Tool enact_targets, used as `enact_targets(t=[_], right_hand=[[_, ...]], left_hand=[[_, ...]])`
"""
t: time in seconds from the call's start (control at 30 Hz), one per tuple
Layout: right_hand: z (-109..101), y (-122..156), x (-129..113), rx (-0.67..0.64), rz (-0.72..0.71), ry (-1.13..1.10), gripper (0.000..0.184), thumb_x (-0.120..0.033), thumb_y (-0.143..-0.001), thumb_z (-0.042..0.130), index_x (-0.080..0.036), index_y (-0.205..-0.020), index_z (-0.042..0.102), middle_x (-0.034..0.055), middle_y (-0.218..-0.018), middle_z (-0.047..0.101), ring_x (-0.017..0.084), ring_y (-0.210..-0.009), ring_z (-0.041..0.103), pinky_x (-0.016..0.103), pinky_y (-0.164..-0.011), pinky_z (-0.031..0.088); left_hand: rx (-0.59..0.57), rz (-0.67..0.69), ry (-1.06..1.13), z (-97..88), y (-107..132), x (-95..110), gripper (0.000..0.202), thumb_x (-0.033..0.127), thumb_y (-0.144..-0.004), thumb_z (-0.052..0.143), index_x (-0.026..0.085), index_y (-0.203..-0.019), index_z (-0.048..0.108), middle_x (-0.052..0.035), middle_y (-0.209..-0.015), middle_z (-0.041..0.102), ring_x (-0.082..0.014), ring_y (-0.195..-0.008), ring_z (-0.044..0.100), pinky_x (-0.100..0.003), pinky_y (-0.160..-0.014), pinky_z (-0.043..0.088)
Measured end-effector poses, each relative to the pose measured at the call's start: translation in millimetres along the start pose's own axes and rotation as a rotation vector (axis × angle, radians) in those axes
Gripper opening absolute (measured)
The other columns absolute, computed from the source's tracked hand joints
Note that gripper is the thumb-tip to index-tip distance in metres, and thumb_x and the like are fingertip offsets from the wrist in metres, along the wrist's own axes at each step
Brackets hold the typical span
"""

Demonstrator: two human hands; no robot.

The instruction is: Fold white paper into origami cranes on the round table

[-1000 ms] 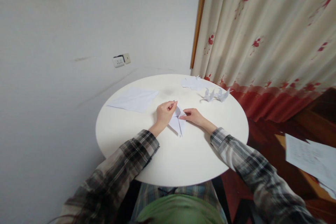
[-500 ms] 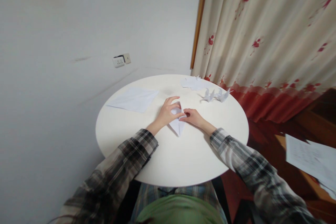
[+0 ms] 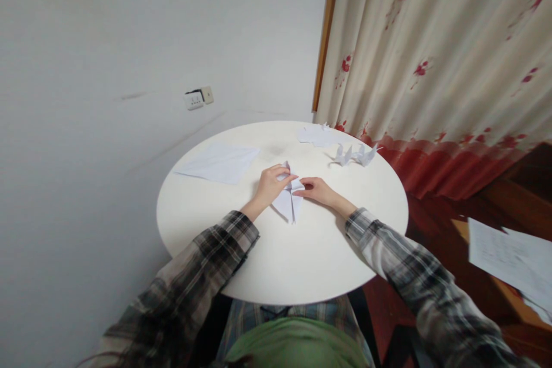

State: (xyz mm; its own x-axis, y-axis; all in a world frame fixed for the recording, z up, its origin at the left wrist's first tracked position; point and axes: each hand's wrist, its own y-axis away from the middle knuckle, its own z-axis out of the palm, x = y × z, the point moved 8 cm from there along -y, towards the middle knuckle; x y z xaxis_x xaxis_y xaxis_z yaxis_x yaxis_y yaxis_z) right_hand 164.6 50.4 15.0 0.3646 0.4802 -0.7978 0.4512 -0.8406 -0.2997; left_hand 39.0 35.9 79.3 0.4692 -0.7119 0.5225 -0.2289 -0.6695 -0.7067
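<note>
A partly folded piece of white origami paper (image 3: pixel 283 204) lies near the middle of the round white table (image 3: pixel 297 264), its two lower points split apart and facing me. My left hand (image 3: pixel 271 184) grips its upper left part between thumb and fingers. From the right, my right hand (image 3: pixel 316 191) pinches the paper's right side with thumb and forefinger. Part of the upper fold is hidden behind my left fingers.
Two folded paper cranes (image 3: pixel 342 155) stand at the table's right rear. Behind them lie paper pieces (image 3: pixel 314 135) with a small folded figure on top. A white sheet (image 3: pixel 219 162) rests at the left. Written papers (image 3: pixel 509 259) lie on a wooden surface at the right.
My left fingers have closed from a spread pose onto the paper's upper part. The lower points have parted, and the top has tilted left. My right hand stays nearly in place.
</note>
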Motion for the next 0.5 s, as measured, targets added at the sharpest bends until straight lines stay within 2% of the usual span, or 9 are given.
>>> enact_targets(t=[0.13, 0.3, 0.5], right_hand=[[0.0, 0.2, 4.3, -0.008, 0.039, -0.080, 0.033, -0.041, -0.068, 0.065, -0.014, -0.086, 0.066, 0.0004, -0.078, 0.063, 0.013, -0.069, 0.052, 0.023, -0.066, 0.040], [-2.8, 0.2, 1.8, 0.017, 0.039, -0.011, 0.028, -0.039, -0.067, 0.066, -0.013, -0.080, 0.067, -0.0015, -0.070, 0.061, 0.011, -0.062, 0.049, 0.022, -0.062, 0.038], [-3.6, 1.4, -2.9, 0.055, 0.043, 0.002, 0.026, -0.036, -0.067, 0.068, -0.014, -0.079, 0.067, -0.0015, -0.069, 0.062, 0.011, -0.061, 0.050, 0.022, -0.061, 0.038]], left_hand=[[0.054, -0.071, 0.078, -2.8, 0.3, -8.8, 0.016, 0.033, -0.072, 0.067, 0.018, -0.064, 0.067, -0.0002, -0.066, 0.064, -0.0140, -0.065, 0.059, -0.025, -0.062, 0.045], [0.065, -0.131, 0.131, -1.0, 1.6, -14.9, 0.021, 0.038, -0.069, 0.068, 0.018, -0.063, 0.067, -0.0007, -0.066, 0.065, -0.0146, -0.065, 0.060, -0.026, -0.063, 0.046], [0.055, -0.113, 0.133, -1.7, 1.7, -13.5, 0.024, 0.040, -0.069, 0.068, 0.017, -0.062, 0.066, -0.0012, -0.066, 0.065, -0.0151, -0.064, 0.060, -0.026, -0.061, 0.047]])
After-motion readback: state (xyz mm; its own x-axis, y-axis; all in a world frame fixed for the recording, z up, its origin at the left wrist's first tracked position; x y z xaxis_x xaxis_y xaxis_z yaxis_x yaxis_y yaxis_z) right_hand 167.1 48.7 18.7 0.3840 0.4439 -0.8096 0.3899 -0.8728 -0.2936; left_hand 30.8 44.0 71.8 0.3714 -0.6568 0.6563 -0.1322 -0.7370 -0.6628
